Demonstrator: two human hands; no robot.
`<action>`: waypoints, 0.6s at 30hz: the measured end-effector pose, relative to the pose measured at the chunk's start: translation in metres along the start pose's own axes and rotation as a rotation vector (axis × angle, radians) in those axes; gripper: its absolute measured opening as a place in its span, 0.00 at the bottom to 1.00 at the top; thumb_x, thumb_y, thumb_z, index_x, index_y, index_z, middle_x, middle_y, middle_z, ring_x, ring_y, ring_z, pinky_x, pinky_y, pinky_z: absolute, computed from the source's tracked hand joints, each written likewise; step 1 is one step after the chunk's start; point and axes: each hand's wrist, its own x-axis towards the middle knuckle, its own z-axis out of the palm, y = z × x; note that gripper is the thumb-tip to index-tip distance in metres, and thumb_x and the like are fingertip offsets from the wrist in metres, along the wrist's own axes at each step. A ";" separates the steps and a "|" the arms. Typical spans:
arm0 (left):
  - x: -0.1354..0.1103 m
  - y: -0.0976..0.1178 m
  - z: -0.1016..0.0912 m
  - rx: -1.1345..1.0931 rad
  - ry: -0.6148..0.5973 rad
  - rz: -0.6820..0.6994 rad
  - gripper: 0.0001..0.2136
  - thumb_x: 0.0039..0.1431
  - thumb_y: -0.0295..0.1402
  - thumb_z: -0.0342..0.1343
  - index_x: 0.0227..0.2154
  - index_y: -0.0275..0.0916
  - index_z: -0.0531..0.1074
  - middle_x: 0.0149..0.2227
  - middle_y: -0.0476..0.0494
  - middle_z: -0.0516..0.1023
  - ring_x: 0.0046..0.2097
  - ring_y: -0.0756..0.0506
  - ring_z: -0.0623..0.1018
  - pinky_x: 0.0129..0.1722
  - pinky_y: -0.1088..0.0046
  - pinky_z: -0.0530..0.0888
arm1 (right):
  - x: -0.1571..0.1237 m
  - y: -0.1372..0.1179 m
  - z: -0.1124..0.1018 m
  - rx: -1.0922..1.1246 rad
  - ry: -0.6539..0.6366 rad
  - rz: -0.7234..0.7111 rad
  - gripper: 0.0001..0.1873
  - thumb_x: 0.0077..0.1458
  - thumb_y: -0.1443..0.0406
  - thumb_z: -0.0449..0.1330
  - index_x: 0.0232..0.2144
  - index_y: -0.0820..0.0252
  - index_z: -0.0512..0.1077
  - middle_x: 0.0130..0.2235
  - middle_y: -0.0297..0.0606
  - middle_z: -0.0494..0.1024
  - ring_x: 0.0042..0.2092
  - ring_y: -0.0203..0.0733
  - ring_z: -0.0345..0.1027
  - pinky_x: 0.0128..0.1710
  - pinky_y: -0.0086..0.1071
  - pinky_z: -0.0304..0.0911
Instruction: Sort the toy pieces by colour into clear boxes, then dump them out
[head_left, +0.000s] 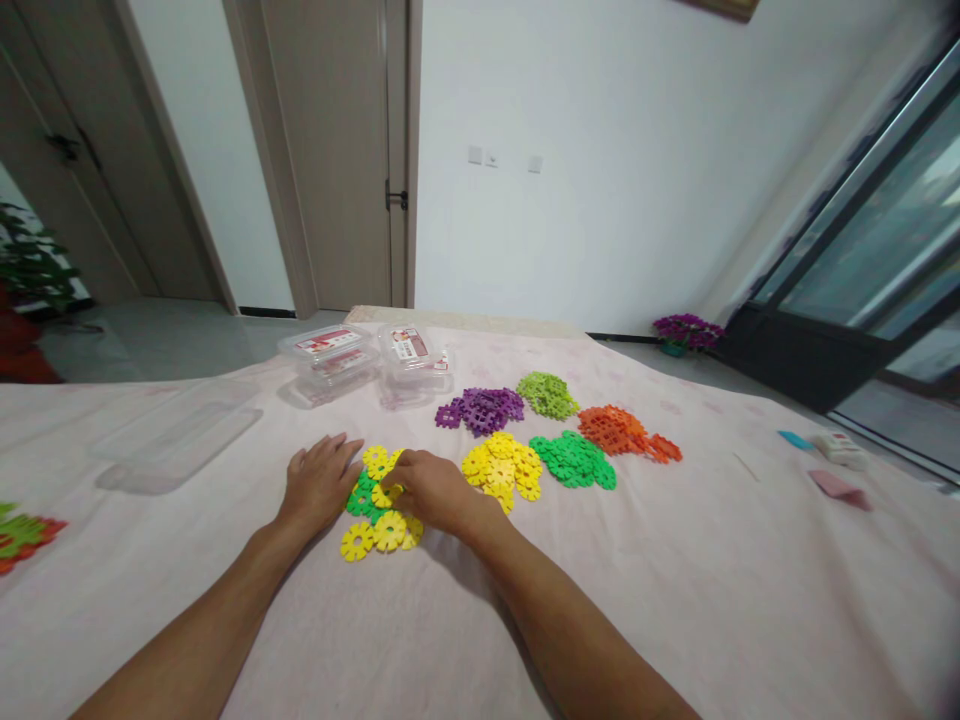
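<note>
A joined cluster of yellow and green snowflake pieces (375, 525) lies on the pink sheet (675, 600) in front of me. My left hand (319, 482) rests flat beside it, fingers stretched out, touching the green part. My right hand (431, 490) is closed in a pinch on a yellow piece (384, 494) at the cluster's middle. Sorted heaps lie just beyond: yellow (502, 467), green (574, 460), orange (621, 432), purple (481, 409) and light green (547, 394).
Clear plastic boxes (330, 355) with red labels stand at the back, and a clear lid (176, 445) lies to the left. A few green and orange pieces (22, 535) sit at the left edge. Small items (838, 450) lie far right.
</note>
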 end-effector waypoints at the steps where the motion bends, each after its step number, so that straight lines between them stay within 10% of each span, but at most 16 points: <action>1: 0.000 0.000 0.000 -0.001 0.002 0.000 0.21 0.68 0.40 0.41 0.58 0.45 0.69 0.64 0.40 0.67 0.65 0.39 0.64 0.62 0.51 0.58 | 0.000 0.000 0.000 -0.011 0.001 -0.013 0.17 0.57 0.67 0.60 0.50 0.53 0.74 0.48 0.38 0.75 0.49 0.42 0.68 0.43 0.31 0.63; 12: 0.000 0.000 0.000 0.007 0.008 0.001 0.21 0.67 0.41 0.41 0.58 0.47 0.69 0.64 0.41 0.67 0.65 0.39 0.64 0.62 0.54 0.57 | 0.001 0.006 0.001 0.016 0.056 -0.050 0.11 0.66 0.61 0.55 0.44 0.53 0.77 0.45 0.37 0.78 0.47 0.40 0.70 0.43 0.29 0.62; 18: 0.002 -0.003 0.004 -0.003 0.007 0.004 0.20 0.67 0.41 0.42 0.58 0.48 0.69 0.64 0.41 0.67 0.65 0.39 0.63 0.62 0.55 0.57 | -0.006 0.024 -0.033 0.085 0.165 0.155 0.12 0.65 0.65 0.54 0.46 0.57 0.76 0.45 0.39 0.80 0.46 0.41 0.72 0.44 0.29 0.61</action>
